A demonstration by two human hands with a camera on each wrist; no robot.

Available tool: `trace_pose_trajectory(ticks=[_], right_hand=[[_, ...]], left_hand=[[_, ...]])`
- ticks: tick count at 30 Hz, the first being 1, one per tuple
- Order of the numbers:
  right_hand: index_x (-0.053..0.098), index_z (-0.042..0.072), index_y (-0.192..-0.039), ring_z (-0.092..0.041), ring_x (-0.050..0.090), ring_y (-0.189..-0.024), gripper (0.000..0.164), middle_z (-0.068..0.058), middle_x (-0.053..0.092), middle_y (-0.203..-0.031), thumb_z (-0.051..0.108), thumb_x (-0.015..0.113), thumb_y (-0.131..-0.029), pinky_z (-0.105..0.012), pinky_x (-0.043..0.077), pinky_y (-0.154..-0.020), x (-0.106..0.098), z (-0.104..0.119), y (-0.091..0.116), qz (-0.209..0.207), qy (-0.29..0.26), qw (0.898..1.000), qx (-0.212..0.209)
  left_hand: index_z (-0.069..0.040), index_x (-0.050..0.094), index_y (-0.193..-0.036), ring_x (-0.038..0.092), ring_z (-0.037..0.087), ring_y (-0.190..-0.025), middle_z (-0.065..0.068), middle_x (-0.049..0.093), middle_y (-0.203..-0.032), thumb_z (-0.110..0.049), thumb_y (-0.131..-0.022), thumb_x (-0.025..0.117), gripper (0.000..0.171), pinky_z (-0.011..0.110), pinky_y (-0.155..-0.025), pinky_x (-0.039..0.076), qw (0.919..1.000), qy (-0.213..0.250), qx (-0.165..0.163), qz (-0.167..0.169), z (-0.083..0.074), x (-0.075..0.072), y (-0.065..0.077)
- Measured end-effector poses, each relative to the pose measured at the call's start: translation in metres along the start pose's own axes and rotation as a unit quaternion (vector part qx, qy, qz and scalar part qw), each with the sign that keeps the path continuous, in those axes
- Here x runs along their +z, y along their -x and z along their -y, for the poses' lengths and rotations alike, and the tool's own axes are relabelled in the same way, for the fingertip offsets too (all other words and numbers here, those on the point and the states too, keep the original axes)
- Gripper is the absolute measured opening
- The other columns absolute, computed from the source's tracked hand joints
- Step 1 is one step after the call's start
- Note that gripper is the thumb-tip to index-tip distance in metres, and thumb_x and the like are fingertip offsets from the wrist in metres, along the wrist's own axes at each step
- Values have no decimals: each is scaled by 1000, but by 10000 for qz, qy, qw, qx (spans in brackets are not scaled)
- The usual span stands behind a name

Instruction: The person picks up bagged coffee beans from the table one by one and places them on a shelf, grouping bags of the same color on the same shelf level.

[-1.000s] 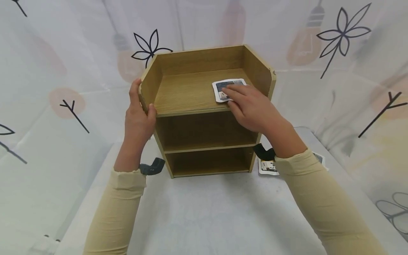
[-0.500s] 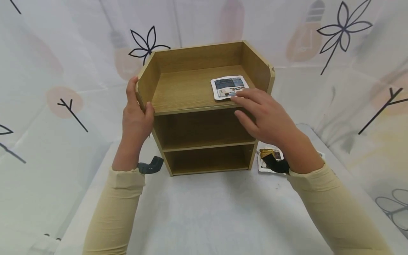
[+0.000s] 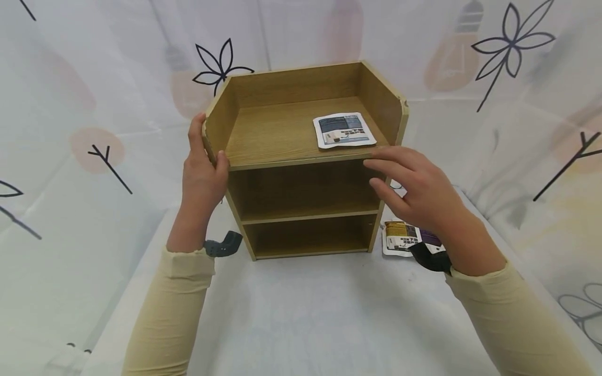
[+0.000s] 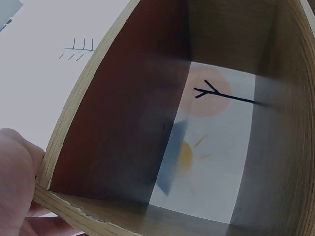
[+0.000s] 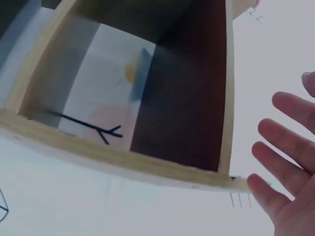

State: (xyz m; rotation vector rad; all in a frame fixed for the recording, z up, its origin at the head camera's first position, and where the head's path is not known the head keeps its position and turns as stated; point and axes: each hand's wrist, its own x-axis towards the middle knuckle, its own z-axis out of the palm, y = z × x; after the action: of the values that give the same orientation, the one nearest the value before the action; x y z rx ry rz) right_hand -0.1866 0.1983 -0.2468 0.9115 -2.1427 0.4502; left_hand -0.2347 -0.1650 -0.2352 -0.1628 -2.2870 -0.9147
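A small wooden shelf unit (image 3: 277, 130) stands on the white table, with a walled top and two compartments below. My left hand (image 3: 202, 177) grips its left side panel near the upper front corner, thumb inside and fingers outside. In the left wrist view that hand (image 4: 19, 177) shows at the panel's edge. On the top board, toward the right, lies a flat white-edged packet (image 3: 344, 130) with a blue and white print. Just in front of the top's right front edge is my right hand (image 3: 418, 188), its fingers spread and holding nothing, as the right wrist view also shows.
Right of the unit's base, a yellow printed packet (image 3: 398, 239) and a purple one (image 3: 429, 237) lie on the table (image 3: 301, 308), partly behind the right wrist. A patterned white sheet (image 3: 301, 31) hangs close behind and at both sides.
My right hand has come off the packet on the top board and moved right and toward me, uncovering it. The left hand keeps its grip on the side panel.
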Motion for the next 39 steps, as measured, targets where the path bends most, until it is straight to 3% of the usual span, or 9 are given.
trace_pose_trajectory(ticks=[6, 12, 16, 21, 26, 29, 33, 39], right_hand=[[69, 7, -117, -32, 59, -114, 31, -15, 66, -118, 20, 62, -89, -49, 48, -94, 0, -8, 9, -341, -30, 9992, -191], [70, 7, -113, -32, 60, -110, 31, -14, 68, -114, 27, 58, -93, -42, 48, -96, 0, -19, 20, -341, -18, 9992, -219], [70, 7, -113, -31, 61, -109, 28, -12, 68, -112, 21, 62, -89, -42, 48, -94, -1, -25, 28, -210, 99, 9997, -102], [70, 8, -112, -31, 61, -108, 31, -12, 68, -112, 12, 68, -82, -50, 49, -89, -1, -31, 38, 1, 241, 9996, 144], [71, 7, -110, -32, 61, -106, 31, -13, 68, -110, 12, 69, -80, -51, 49, -88, 0, -35, 50, 107, 328, 9987, 369], [71, 6, -108, -32, 61, -105, 30, -13, 69, -108, 10, 70, -79, -50, 48, -88, 3, -39, 55, 160, 327, 9985, 416], [71, 7, -108, -32, 61, -105, 28, -13, 68, -108, 10, 70, -80, -49, 47, -90, 7, -48, 64, 269, 308, 9976, 550], [70, 7, -111, -33, 59, -109, 29, -13, 67, -113, 13, 69, -83, -50, 45, -93, 8, -59, 78, 615, 350, 9930, 950]], left_hand=[[-38, 16, -147, 60, 40, -103, 27, 56, -125, -18, -95, 48, 65, 56, -83, 52, 9999, -31, 1, 148, -2, -5, -2], [-35, 18, -144, 61, 40, -101, 25, 55, -125, -15, -92, 51, 65, 55, -80, 54, 9993, -185, -90, 326, -4, -14, -6], [-30, 26, -143, 60, 36, -104, 19, 51, -130, -12, -88, 56, 65, 51, -81, 54, 9996, -166, -26, 243, -4, -16, -10], [-27, 32, -146, 54, 34, -113, 15, 50, -136, -11, -86, 60, 68, 52, -90, 49, 9988, -380, 311, -69, -5, -14, -16], [-38, 17, -151, 60, 40, -87, 26, 62, -107, -15, -89, 56, 77, 51, -75, 51, 9984, -494, 259, 37, -3, -10, -16], [-35, 23, -149, 60, 42, -76, 29, 64, -93, -16, -89, 56, 71, 50, -67, 51, 9979, -560, 315, 25, -2, -8, -15], [-30, 31, -144, 64, 43, -78, 29, 66, -94, -17, -89, 56, 62, 51, -67, 54, 9972, -644, 392, -11, -1, -8, -15], [-29, 28, -145, 65, 43, -86, 30, 65, -101, -18, -91, 54, 61, 53, -72, 55, 9969, -703, 289, 196, -3, -10, -16]])
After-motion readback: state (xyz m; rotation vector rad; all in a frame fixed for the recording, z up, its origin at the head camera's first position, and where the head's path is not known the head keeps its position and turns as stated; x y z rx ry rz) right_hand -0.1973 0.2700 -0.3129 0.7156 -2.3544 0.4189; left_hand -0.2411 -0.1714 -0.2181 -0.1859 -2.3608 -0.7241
